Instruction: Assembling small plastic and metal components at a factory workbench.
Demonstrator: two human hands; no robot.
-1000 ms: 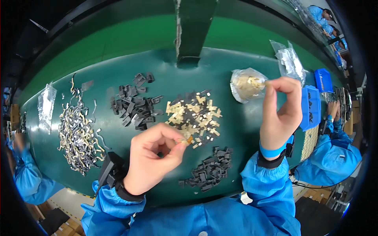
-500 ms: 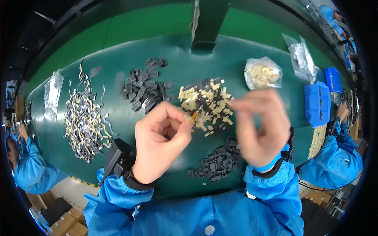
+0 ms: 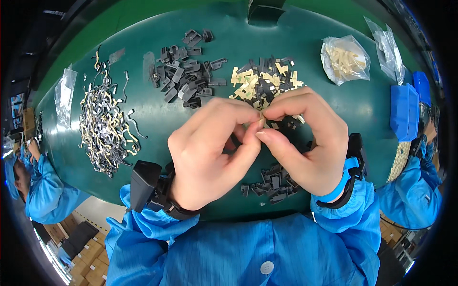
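My left hand and my right hand meet fingertip to fingertip over the middle of the bench, both closed in a pinch. Between them sits a small pale piece, mostly covered by the fingers. Just beyond the fingertips lies a loose pile of cream flat cut pieces, with dark pieces mixed in. Up and to the left is a heap of dark grey plastic housings. Nearer my body, partly behind my right hand, lies a second pile of small black plastic parts.
On the left spreads a heap of short cables, near a clear plastic bag. A bag of cream pieces, another clear bag and a blue bin stand right on the green bench. Co-workers' blue sleeves show at both sides.
My right hand, blurred and apart before, has come left to meet my left hand's fingertips. An orange bit seen at my left fingertips no longer shows. The view has shifted.
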